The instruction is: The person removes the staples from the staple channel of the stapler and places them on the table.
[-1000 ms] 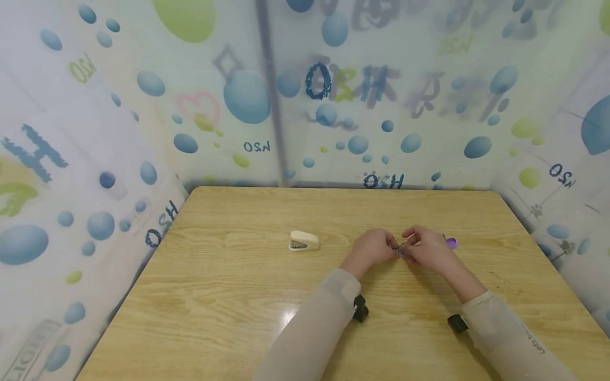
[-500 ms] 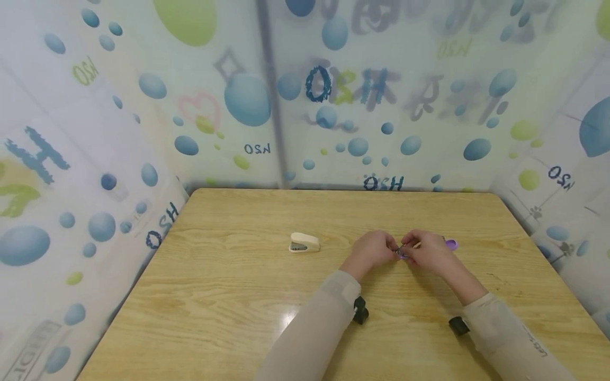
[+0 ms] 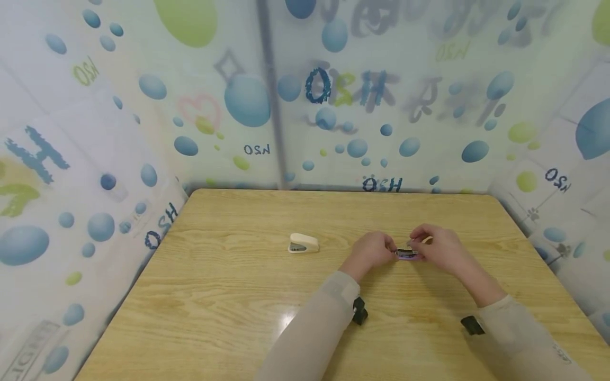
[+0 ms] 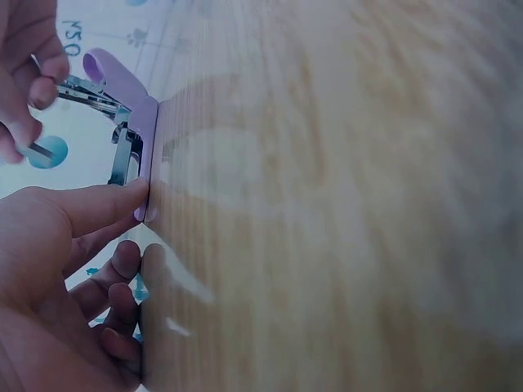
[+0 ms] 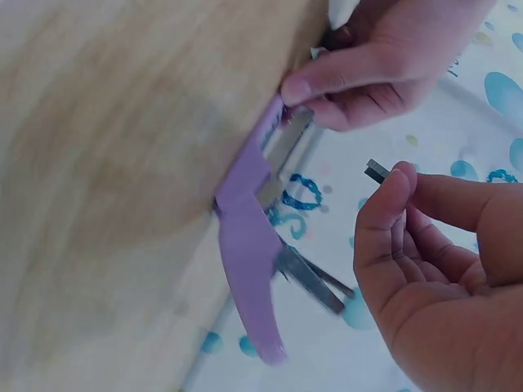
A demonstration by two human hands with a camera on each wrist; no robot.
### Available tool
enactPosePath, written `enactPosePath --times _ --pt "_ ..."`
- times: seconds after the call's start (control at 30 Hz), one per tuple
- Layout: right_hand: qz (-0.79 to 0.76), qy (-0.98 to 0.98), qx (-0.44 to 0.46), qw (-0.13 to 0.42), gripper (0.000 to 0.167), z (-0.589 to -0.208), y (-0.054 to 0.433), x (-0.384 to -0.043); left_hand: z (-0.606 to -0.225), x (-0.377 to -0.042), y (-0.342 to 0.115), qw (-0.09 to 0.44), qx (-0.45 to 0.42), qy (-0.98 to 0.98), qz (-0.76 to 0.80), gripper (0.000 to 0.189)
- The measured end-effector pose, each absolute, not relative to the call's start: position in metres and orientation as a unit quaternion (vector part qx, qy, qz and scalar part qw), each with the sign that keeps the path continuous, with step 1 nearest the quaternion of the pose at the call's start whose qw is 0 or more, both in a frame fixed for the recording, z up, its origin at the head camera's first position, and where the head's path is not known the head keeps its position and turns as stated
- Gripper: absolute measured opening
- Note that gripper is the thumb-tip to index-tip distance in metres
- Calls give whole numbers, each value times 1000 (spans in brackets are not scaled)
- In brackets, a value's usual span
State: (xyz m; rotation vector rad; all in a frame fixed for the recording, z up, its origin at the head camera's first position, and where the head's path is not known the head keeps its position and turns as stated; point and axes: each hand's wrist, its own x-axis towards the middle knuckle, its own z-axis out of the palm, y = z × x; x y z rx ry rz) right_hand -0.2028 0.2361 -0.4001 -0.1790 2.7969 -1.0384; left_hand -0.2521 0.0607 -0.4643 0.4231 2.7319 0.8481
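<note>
A purple stapler [image 5: 249, 245] lies opened out on the table, its metal magazine [image 4: 94, 96] swung apart from the base and its purple cover folded back. My left hand [image 3: 374, 248] pinches one end of the stapler between thumb and finger, low against the tabletop. Just to the right, my right hand [image 3: 440, 247] is raised beside the stapler. Between its thumb and index fingertips it pinches a short strip of staples [image 5: 376, 171], held apart from the stapler in the right wrist view. In the head view the right hand hides the stapler's far end.
A cream stapler [image 3: 303, 243] rests on the wooden table [image 3: 214, 296] left of my hands. Black wrist cameras hang under both sleeves, close above the tabletop. A printed curtain [image 3: 410, 95] stands behind the table's back edge.
My right hand has moved right and slightly back from the stapler, carrying the staple strip; more of the stapler's metal shows between the hands. The left hand has stayed in place.
</note>
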Motion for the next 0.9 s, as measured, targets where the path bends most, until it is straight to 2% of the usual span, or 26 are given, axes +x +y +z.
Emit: enactPosePath --times 0.27,0.5,0.9 --pt "-344 935 -65 55 25 -385 259 -193 -464 -251 60 135 134 936 296 9" --pt "-357 933 -42 26 34 -371 292 -189 -465 -251 59 129 131 937 298 9" --pt "-378 925 4 36 38 -382 329 -188 -464 -250 59 126 135 937 297 9"
